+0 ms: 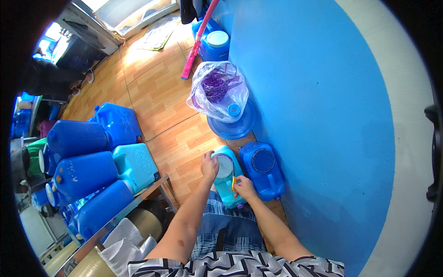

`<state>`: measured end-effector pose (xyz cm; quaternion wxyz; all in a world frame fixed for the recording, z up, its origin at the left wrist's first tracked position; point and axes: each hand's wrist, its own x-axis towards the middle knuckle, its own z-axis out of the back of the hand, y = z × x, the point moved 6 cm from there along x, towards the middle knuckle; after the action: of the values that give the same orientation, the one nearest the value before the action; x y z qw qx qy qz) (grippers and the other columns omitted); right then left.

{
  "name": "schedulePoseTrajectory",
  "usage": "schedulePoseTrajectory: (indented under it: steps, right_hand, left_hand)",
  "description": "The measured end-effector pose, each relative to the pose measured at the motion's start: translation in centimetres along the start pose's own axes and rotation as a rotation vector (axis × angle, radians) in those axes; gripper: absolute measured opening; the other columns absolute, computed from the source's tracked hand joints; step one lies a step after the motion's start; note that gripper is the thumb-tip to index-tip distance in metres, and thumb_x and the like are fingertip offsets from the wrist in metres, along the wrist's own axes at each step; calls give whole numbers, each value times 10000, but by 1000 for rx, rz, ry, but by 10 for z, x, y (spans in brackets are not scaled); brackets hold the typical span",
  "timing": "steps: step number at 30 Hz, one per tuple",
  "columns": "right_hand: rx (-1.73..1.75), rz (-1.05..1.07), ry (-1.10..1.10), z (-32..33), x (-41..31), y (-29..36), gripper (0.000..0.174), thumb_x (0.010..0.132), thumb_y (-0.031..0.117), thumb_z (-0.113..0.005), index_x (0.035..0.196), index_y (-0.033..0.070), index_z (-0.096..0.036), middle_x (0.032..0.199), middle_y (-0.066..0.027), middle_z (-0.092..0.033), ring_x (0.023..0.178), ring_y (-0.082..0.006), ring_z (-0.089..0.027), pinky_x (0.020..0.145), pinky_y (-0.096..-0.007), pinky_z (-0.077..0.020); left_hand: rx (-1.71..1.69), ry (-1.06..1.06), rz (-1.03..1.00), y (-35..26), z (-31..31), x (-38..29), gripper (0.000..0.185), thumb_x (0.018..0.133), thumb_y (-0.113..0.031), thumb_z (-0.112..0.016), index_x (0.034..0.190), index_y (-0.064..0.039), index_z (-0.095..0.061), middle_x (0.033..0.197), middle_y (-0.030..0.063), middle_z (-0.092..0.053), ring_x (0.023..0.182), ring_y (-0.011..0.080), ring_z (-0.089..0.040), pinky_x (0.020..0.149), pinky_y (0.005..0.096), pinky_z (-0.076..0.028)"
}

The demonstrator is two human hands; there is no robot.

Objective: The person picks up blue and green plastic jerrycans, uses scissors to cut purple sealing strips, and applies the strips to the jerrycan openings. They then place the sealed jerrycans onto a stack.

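Note:
Before me stands a turquoise plastic water jug (228, 195) with a wide white lid (224, 167). A thin purple edging runs around part of the lid. My left hand (209, 166) is at the lid's left rim, fingers bent; whether they pinch anything is too small to tell. My right hand (245, 188) grips a pair of scissors by its yellow handles (234, 183). The narrow blades point away from me along the lid's right side. Close to the right of this jug is a dark blue jug (268, 180) with a dark blue round lid (263, 160).
A clear plastic bag (200, 104) holding purple plastic bands (216, 86) sits on a round blue container (230, 130). Beyond are a pink-handled squeegee or broom (190, 59) and another blue jug (214, 48). Blue jugs (84, 173) crowd a metal-edged rack (138, 197). A blue wall (311, 104) rises right; a person's feet (89, 77) show far left.

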<state>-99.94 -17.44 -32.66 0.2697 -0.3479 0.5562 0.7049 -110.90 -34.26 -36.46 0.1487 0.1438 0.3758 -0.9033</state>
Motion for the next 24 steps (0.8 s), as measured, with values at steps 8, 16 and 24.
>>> schedulePoseTrajectory:
  steps: [8, 16, 24]
  right_hand:
    - [-610, 113, -358, -11, 6, -3, 436, 754, 409, -618, 1074, 122, -544, 784, -206, -658, 734, -403, -643, 658, -504, -496]
    - [-740, 105, -324, -26, 16, 6, 489, 772, 386, -632, 1085, 41, -481, 759, -229, -654, 720, -401, -649, 656, -505, -502]
    - [-748, 56, -321, -38, 34, 2, 478, 774, 361, -642, 1050, 15, -460, 778, -230, -658, 755, -403, -652, 699, -498, -509]
  left_hand:
    - [329, 474, -227, 6, -43, 11, 639, 701, -128, -712, 1290, -254, -498, 1252, 151, -499, 1040, 412, -530, 866, 470, -488]
    - [253, 441, -202, 14, -44, 16, 657, 657, -107, -717, 1263, -263, -517, 1177, 147, -538, 1001, 412, -538, 849, 468, -484]
    - [299, 393, -248, -1, -32, 9, 583, 684, -143, -728, 1234, -194, -542, 1043, 182, -573, 949, 371, -579, 808, 450, -485]
